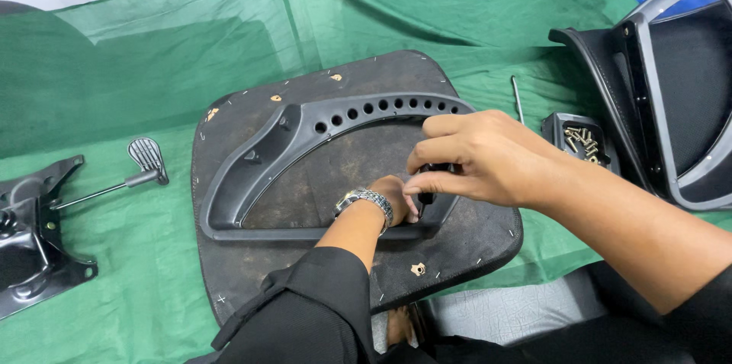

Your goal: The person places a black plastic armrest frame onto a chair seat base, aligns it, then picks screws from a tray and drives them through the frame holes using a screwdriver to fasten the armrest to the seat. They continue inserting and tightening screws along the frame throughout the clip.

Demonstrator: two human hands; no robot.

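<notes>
Armrest [305, 135], grey and curved with a row of holes, lies flat on the dark seat board [244, 272] in the middle of the green cloth [152, 59]. The right hand [476, 158] is over the armrest's right end, with its fingers pressed together, pinching a small black part [425, 198] there. The left hand [396, 195] is tucked under the right hand and touches the armrest; you cannot tell how it grips, because most of it is hidden. A watch [366, 200] is on the left wrist. Just right of the board sits a small tray [557, 129] of screws [583, 141]. A chair back [671, 89] leans farther right. A black metal base [30, 234] with a lever [114, 185] lies far left.
</notes>
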